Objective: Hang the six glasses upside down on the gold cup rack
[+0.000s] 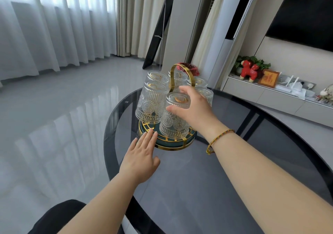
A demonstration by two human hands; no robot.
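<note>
The gold cup rack (166, 140) stands at the round glass table's (207, 188) 12 o'clock edge, glasses hanging upside down around its handle. The right hand (193, 110) grasps the nearest glass (175, 118), at the rack's 6 o'clock. The left hand (141, 154), fingers spread and holding nothing, seems to touch the rack's base at 8 o'clock.

Glass table (225, 170) — gold cup rack (167, 142)

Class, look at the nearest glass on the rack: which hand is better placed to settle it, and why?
Right. The right hand already wraps the nearest glass on the gold rack; the left hand lies flat by the rack's base, fingers open, steadying it.
</note>
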